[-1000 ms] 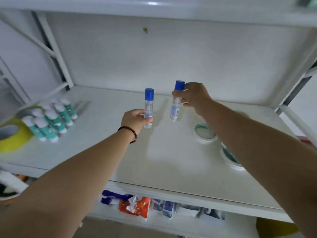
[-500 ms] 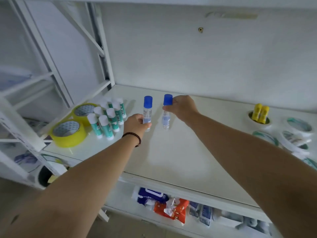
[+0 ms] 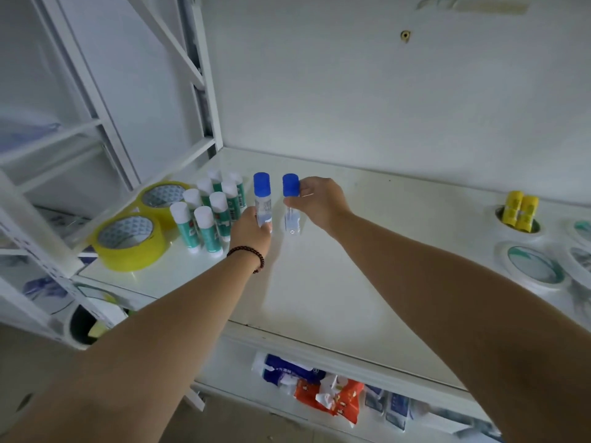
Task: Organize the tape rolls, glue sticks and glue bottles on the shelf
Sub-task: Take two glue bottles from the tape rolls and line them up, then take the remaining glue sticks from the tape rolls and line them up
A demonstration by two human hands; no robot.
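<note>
Your left fingers (image 3: 268, 226) were wrapped around the lower body of a clear glue bottle with a blue ribbed cap (image 3: 262, 199), held upright with its base hidden behind your left hand (image 3: 251, 231), so whether it touched the shelf could not be told. Your right fingers (image 3: 295, 203) pinched a second clear blue-capped glue bottle (image 3: 291, 203) just under its cap, your right hand (image 3: 319, 201) gripping it from the right side; this bottle stood upright too, its base at or just above the white shelf board (image 3: 319, 282). The two bottles were just beside each other, apart by a narrow gap. A dark beaded bracelet (image 3: 248, 255) circled your left wrist. Just left of the left-hand bottle stood a tight cluster of green glue sticks with white caps (image 3: 209, 212), all upright. Further left, near the shelf's white metal frame (image 3: 204, 91), lay two rolls of yellow packing tape (image 3: 128, 243), flat, one behind the other. Well apart on the right end of the shelf lay several white tape rolls (image 3: 532, 266), flat, and two yellow glue sticks (image 3: 519, 207) stood inside the core of the rearmost one. On the lower shelf sat blue and red-orange packets (image 3: 319, 388).
</note>
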